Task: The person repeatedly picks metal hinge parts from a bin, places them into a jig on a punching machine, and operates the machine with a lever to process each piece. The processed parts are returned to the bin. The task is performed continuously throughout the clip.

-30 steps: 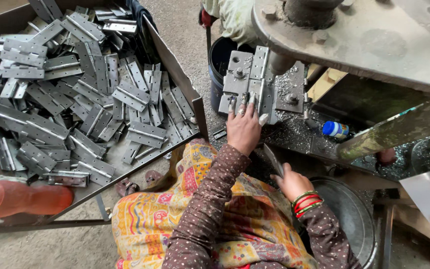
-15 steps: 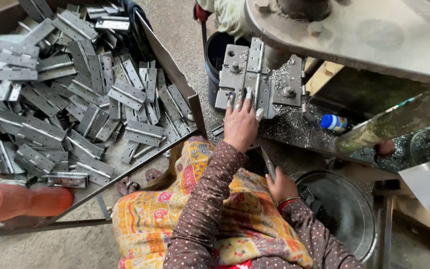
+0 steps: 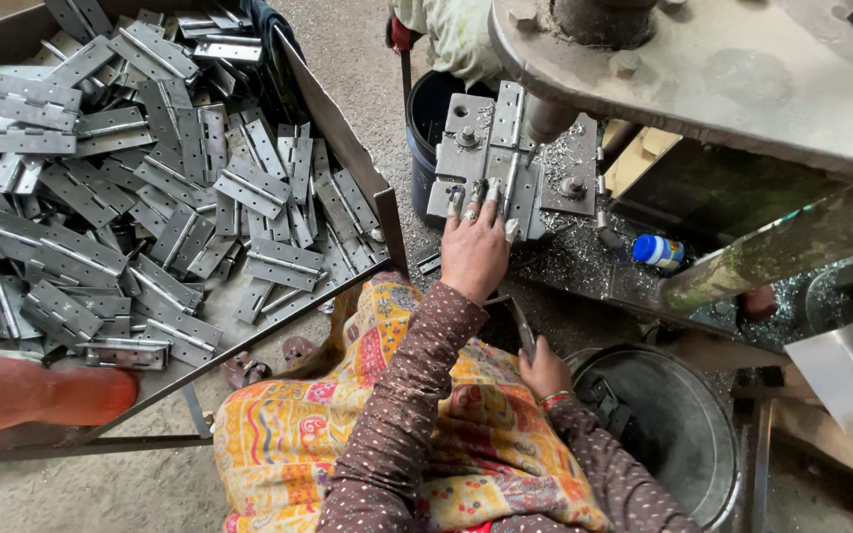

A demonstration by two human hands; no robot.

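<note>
My left hand (image 3: 476, 252) lies flat with fingers spread on a grey metal hinge (image 3: 507, 138), pressing it onto the bolted jig plate (image 3: 456, 128) of a machine. A round spindle (image 3: 548, 118) comes down beside the hinge. Lower down by my lap, my right hand (image 3: 545, 370), with a red bangle at the wrist, is closed around a dark metal bar (image 3: 520, 324) that rises toward the machine bed. Both sleeves are brown with dots.
A big metal tray (image 3: 343, 128) on the left holds several loose hinges (image 3: 150, 188). An orange bottle (image 3: 41, 395) lies at its near edge. Shavings (image 3: 575, 257) and a blue-capped bottle (image 3: 659, 252) sit on the bed; a steel tub (image 3: 688, 434) stands below. Another person (image 3: 446, 30) is beyond.
My right hand has shifted a little left and lower while holding the bar. My left hand has stayed on the hinge at the jig. The view has drifted slightly.
</note>
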